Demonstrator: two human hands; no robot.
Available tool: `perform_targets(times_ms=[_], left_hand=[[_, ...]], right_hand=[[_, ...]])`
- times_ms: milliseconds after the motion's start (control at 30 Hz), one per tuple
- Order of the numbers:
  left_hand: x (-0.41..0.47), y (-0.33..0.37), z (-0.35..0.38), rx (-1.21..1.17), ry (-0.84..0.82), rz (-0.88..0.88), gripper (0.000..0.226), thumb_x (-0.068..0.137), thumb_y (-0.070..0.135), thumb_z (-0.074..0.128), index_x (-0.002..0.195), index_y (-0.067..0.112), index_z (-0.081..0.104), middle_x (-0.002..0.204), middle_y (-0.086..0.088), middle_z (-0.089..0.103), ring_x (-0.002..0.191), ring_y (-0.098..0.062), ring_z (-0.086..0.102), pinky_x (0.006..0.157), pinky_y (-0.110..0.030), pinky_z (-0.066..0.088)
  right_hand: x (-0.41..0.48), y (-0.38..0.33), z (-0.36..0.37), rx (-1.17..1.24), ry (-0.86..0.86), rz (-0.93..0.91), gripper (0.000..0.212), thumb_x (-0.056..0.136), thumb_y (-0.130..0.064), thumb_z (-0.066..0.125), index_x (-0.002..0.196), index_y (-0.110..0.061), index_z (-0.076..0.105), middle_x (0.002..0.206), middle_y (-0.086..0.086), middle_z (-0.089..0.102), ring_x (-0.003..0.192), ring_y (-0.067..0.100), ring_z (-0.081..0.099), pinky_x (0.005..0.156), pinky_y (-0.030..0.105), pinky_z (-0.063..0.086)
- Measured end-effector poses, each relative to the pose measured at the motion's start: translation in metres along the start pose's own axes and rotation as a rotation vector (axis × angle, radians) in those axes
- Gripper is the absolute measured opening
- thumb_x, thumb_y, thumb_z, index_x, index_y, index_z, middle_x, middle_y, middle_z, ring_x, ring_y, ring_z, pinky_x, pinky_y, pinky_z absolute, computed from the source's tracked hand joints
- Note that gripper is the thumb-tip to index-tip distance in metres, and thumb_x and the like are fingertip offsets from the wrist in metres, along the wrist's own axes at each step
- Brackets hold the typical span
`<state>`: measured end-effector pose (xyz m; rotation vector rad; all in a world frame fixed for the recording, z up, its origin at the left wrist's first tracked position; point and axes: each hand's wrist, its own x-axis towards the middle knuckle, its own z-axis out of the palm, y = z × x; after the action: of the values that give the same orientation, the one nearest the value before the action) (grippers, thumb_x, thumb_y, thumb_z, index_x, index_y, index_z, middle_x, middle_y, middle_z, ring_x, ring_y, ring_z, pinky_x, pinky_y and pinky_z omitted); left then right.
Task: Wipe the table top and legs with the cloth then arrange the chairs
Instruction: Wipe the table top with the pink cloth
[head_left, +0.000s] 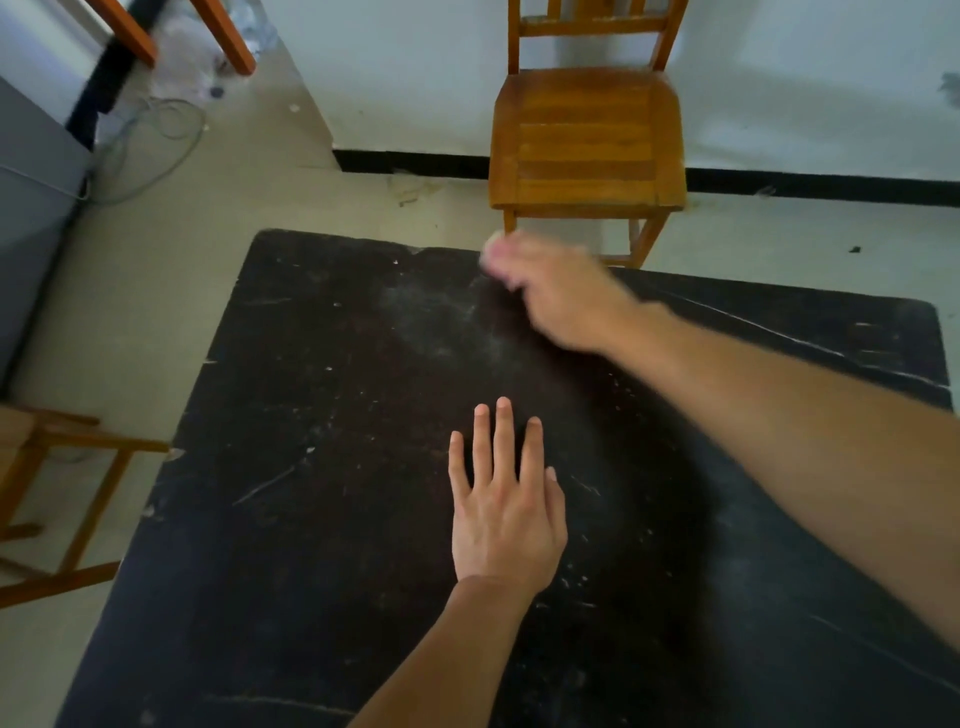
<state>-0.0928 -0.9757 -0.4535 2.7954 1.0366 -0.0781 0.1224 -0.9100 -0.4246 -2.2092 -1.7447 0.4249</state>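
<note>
A black, scratched table top (322, 467) with pale dusty smears fills the lower view. My left hand (506, 499) lies flat on it near the middle, fingers spread, holding nothing. My right hand (556, 291) is blurred at the table's far edge, fingers closed around a small pale cloth (493, 248), of which only a bit shows past the fingers. A wooden chair (587, 140) stands just beyond the far edge, against the white wall. A second wooden chair (67, 493) stands at the table's left side, only partly in view.
Orange wooden legs (228, 36) of other furniture stand at the top left, with loose cables (166, 130) on the floor below them. A grey cabinet (31, 218) lines the left edge. A black skirting strip (415, 163) runs along the wall.
</note>
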Motion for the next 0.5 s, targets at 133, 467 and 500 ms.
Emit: perform_targets(times_ms=[133, 467, 500], left_hand=[[0.0, 0.0, -0.001, -0.007, -0.005, 0.011, 0.05, 0.096, 0.038, 0.029, 0.141, 0.018, 0.04, 0.155, -0.012, 0.027, 0.145, -0.03, 0.019, 0.114, -0.052, 0.019], [-0.001, -0.001, 0.0, -0.032, -0.009, 0.003, 0.05, 0.097, 0.038, 0.032, 0.14, 0.017, 0.045, 0.153, -0.013, 0.031, 0.144, -0.032, 0.023, 0.114, -0.052, 0.021], [-0.001, -0.002, 0.0, -0.035, -0.013, 0.004, 0.05, 0.096, 0.037, 0.031, 0.14, 0.017, 0.045, 0.153, -0.013, 0.031, 0.144, -0.032, 0.022, 0.114, -0.052, 0.02]], right_hand=[[-0.001, -0.029, 0.02, 0.032, -0.087, -0.162, 0.047, 0.1, -0.006, 0.035, 0.14, -0.024, 0.051, 0.155, -0.004, 0.036, 0.147, 0.014, 0.023, 0.119, 0.049, 0.011], [-0.076, 0.081, -0.03, -0.193, 0.137, 0.606, 0.028, 0.098, -0.007, 0.047, 0.124, -0.011, 0.057, 0.123, 0.013, 0.059, 0.11, 0.028, 0.057, 0.096, 0.045, 0.047], [-0.089, 0.078, -0.025, -0.177, 0.167, 0.637, 0.036, 0.096, -0.005, 0.05, 0.131, -0.012, 0.055, 0.132, 0.013, 0.055, 0.122, 0.029, 0.052, 0.106, 0.049, 0.042]])
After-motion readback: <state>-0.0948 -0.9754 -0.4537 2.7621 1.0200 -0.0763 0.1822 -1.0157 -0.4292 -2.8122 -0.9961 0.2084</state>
